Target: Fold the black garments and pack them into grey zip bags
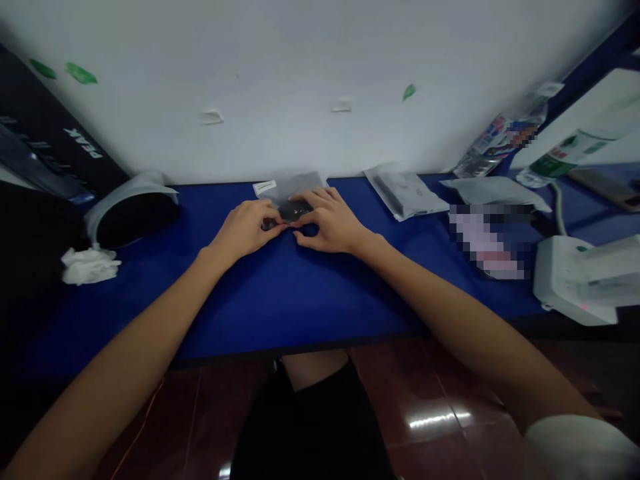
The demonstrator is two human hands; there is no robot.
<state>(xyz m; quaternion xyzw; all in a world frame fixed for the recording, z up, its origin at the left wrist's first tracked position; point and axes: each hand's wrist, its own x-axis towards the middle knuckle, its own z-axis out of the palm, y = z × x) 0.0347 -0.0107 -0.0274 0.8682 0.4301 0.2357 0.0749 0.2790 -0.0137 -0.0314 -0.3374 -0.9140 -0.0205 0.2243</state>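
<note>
My left hand [246,230] and right hand [331,220] meet near the far edge of the blue worktop [320,303], and my grip is closed from both sides on a small dark item [294,212]. It sits in a clear bag [299,185] with a white label [264,188], just above my fingers and close to the white wall [280,87]. Scraps of green tape [80,73] and white paper [213,117] cling to that wall.

To my right lie two more bags [405,193], the second of them grey [493,190], then a blurred object [487,240] (too blurred to name) and a white power strip [570,280] with a small red light. A plastic bottle [493,150] leans by the wall in that corner. To my left are a crumpled white tissue [89,265], a black round object [135,217] wrapped in white plastic, and a black box [50,127] printed PEAK.

Below the worktop's edge, the glossy reddish floor [425,413] shines around my dark lap [310,427], with an orange cable [145,413] hanging down at the left.
</note>
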